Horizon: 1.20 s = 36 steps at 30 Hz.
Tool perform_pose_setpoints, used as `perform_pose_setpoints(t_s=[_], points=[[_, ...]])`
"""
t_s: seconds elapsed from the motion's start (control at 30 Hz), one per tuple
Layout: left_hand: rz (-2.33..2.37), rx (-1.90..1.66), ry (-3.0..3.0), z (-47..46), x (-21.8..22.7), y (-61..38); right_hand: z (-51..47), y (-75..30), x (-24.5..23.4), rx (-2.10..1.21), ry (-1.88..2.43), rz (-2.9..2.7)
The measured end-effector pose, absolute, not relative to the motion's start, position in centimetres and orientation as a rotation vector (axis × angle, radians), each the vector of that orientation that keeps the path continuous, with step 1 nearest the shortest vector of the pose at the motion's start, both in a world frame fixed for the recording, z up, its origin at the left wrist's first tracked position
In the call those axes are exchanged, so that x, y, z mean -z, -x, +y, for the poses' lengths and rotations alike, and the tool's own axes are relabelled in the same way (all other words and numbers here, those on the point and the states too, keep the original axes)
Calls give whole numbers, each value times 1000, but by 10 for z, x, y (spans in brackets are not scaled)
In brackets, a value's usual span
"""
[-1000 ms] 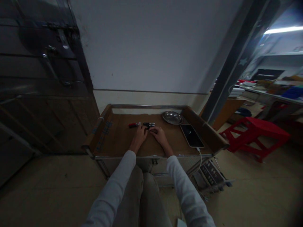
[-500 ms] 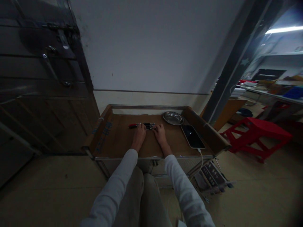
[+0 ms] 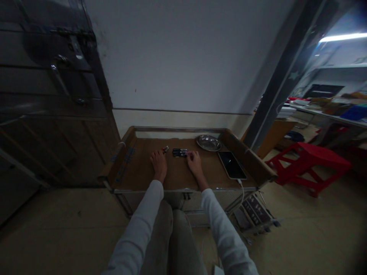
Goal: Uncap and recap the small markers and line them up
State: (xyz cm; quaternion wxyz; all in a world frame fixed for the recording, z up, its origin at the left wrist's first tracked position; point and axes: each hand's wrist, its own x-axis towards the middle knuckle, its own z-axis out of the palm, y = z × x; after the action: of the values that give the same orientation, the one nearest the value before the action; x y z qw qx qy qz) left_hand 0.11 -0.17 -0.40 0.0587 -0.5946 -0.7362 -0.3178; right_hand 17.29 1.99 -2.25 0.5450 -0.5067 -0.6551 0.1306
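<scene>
A low brown tray table (image 3: 143, 170) with raised edges stands before me. My left hand (image 3: 158, 161) lies on it with fingers curled over a red pen, whose tip (image 3: 165, 149) sticks out past the fingers. A small bundle of dark pens (image 3: 179, 152) lies at the middle back. My right hand (image 3: 194, 159) touches the right end of that bundle with pinched fingertips. The scene is dim, so finer detail is hard to make out.
A round steel dish (image 3: 208, 142) sits at the back right of the table. A phone (image 3: 232, 164) with a white cable lies on the right side. A power strip (image 3: 255, 212) lies on the floor. A red stool (image 3: 311, 162) stands to the right.
My left hand has slid left, away from the dark pens, taking the red pen with it. My right hand has stayed at the right end of the dark pens.
</scene>
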Motion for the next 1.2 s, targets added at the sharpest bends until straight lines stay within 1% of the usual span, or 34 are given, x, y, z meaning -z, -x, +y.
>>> perform_pose_setpoints(t_s=[0.07, 0.13, 0.2, 0.27, 0.47, 0.57, 0.7, 0.87, 1.03, 1.13, 1.2], points=[[-2067, 1131, 2015, -3, 3, -3, 18, -170, 19, -401, 1157, -1495], [-1811, 1276, 2266, -6, 1, -7, 16, -167, 17, -581, 1098, -1403], [-1605, 1322, 2471, -11, -2, -11, 15, -164, 16, -823, 1030, -1299], [-1499, 1332, 2587, -15, -5, -15, 15, -163, 16, -1056, 951, -1210], [-1521, 1581, 2453, -20, -9, -18, 9, -165, 11, -1580, 759, -1041], [-1398, 1586, 2502, -22, -9, -19, 6, -164, 8, -1711, 747, -1016], [-1212, 1564, 2616, -22, -9, -19, 4, -163, 7, -1715, 756, -984], [-1427, 1729, 2414, -21, -11, -14, 6, -167, 6, -1584, 731, -1060], [-1543, 1942, 2161, -19, -11, -7, 9, -168, 8, -1400, 733, -990], [-1599, 1963, 2125, -17, -8, -6, 9, -169, 9, -1258, 773, -1004], [-1624, 1884, 2190, -16, -6, -5, 8, -170, 8, -1116, 830, -1079]])
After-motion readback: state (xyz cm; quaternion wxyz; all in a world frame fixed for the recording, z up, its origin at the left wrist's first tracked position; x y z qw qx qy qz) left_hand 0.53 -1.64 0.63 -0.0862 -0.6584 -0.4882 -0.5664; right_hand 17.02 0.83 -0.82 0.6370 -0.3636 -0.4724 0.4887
